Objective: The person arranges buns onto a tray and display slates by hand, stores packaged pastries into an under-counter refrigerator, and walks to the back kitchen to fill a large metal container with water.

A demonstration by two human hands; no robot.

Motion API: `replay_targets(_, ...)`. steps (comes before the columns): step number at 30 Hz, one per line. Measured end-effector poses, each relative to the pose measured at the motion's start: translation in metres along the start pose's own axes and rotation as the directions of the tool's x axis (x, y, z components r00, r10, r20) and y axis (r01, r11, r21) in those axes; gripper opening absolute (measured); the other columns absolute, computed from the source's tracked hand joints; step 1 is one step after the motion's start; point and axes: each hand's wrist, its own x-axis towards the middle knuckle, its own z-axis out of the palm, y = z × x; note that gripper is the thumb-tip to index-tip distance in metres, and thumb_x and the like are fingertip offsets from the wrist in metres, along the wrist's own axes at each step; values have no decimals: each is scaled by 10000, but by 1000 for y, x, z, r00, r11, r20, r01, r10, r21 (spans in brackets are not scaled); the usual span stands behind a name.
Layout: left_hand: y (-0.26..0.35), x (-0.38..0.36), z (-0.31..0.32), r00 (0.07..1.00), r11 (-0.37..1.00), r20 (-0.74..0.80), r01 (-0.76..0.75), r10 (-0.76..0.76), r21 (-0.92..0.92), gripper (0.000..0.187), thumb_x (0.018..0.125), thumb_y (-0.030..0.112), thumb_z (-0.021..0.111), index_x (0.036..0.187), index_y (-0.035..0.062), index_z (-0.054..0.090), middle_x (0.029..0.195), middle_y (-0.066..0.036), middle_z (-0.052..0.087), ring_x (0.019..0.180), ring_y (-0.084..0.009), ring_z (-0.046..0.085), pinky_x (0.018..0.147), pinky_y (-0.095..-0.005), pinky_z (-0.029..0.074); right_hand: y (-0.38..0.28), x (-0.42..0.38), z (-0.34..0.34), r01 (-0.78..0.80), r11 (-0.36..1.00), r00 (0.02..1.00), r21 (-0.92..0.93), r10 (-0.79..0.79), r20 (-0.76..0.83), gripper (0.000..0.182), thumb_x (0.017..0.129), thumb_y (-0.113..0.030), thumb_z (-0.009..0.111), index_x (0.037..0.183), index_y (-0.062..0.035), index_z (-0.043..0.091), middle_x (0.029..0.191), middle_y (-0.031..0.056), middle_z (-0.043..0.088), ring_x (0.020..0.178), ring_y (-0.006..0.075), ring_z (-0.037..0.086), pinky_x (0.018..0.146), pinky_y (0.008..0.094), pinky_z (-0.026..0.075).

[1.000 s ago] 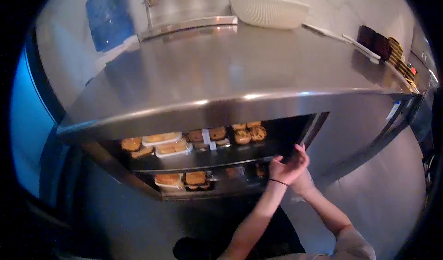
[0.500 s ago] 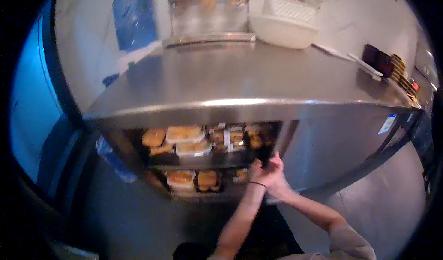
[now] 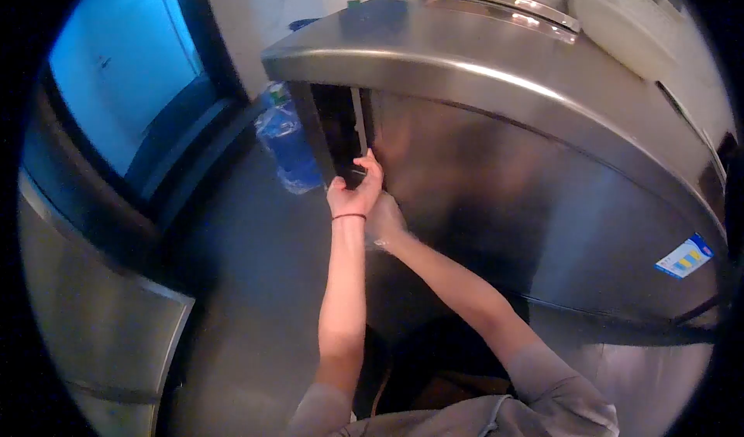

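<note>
My left hand (image 3: pixel 356 194), with a thin dark band at the wrist, is at the left edge of a steel sliding door (image 3: pixel 480 196). Its fingers are curled but apart, with nothing visible between them. Just behind it, partly covered, is my right hand (image 3: pixel 387 218) against the door; something clear like a thin plastic glove shows at its wrist, and its fingers are hidden. The door covers most of the cabinet front below the steel counter (image 3: pixel 465 88). A narrow dark opening (image 3: pixel 335 123) stays at the left, and the food containers inside are out of sight.
A large blue water bottle (image 3: pixel 291 146) stands on the floor left of the cabinet. Further left are a blue-lit doorway (image 3: pixel 128 72) and a steel unit (image 3: pixel 108 321). A white plastic basket (image 3: pixel 624 26) sits on the counter. A label (image 3: pixel 685 256) is on the cabinet's right.
The door has slid left along with both hands, covering the shelves of packed food that showed before. My view has turned left and down.
</note>
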Motion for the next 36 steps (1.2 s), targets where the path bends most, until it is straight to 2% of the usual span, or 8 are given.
replay_targets(8, -5, -1, 30, 981, 1000, 193, -15, 11, 20, 672, 536, 174, 417, 1140, -108, 339, 878, -153, 483, 818, -240, 504, 726, -329, 430, 7, 35, 37, 160, 920, 975, -358, -91, 203, 129, 732, -164, 524, 660, -113, 618, 663, 74, 619, 611, 201, 623, 499, 298, 496)
replay_targets(12, -13, -28, 45, 970, 984, 215, -142, 117, 107, 449, 609, 137, 466, 994, -95, 444, 999, -197, 510, 819, -255, 523, 781, -320, 430, 43, 37, 86, 80, 993, 895, -84, -34, 444, 175, 778, -261, 507, 746, -117, 601, 659, 33, 582, 581, 164, 555, 518, 275, 458)
replay_targets(19, -76, -230, 54, 903, 857, 148, -429, 403, 284, 261, 745, 292, 559, 885, 72, 543, 749, -14, 588, 680, -124, 566, 602, -239, 476, -186, 14, -29, 548, 837, 185, -18, -100, 978, 168, 735, -162, 517, 831, -49, 597, 850, 151, 594, 835, 287, 563, 720, 355, 461)
replay_targets(21, -94, -322, 79, 834, 808, -32, -523, 551, 271, 281, 747, 345, 579, 830, 78, 541, 746, 0, 576, 659, -99, 557, 580, -202, 472, -222, -7, -21, 690, 654, 157, 309, -552, 819, 128, 688, -135, 518, 684, -21, 575, 762, 180, 582, 765, 333, 561, 668, 401, 459)
replay_targets(23, -134, -378, 55, 680, 691, -151, -667, 717, 279, 293, 753, 342, 573, 900, 98, 504, 739, 4, 531, 620, -93, 517, 514, -191, 421, -270, -7, -71, 773, 524, -223, 357, -302, 927, 184, 714, -148, 469, 715, 2, 575, 778, 205, 561, 738, 354, 532, 659, 445, 421)
replay_targets(26, -210, -515, 74, 354, 475, -380, -830, 855, 294, 189, 768, 302, 535, 757, 117, 497, 656, 3, 511, 527, -118, 397, 503, -245, 352, -278, -29, -114, 531, 517, -161, 671, -716, 679, 170, 721, -178, 494, 705, -25, 566, 611, 157, 552, 571, 315, 527, 529, 414, 415)
replay_targets(30, -217, -677, 29, 17, 41, -155, -987, 988, 155, 151, 754, 275, 492, 680, 145, 473, 583, 28, 487, 492, -92, 413, 446, -233, 322, -266, -32, -129, 140, 989, -262, -52, 87, 961, 165, 774, -123, 453, 720, -51, 591, 599, 79, 547, 483, 203, 505, 436, 362, 418)
replay_targets(36, -237, -792, 85, -355, -393, -240, -910, 903, -134, 140, 726, 275, 499, 710, 139, 474, 622, 29, 480, 488, -97, 416, 432, -220, 321, -391, -54, -46, 635, 756, -306, 156, 61, 950, 224, 783, -192, 430, 734, -74, 614, 673, 78, 580, 578, 211, 536, 508, 374, 430)
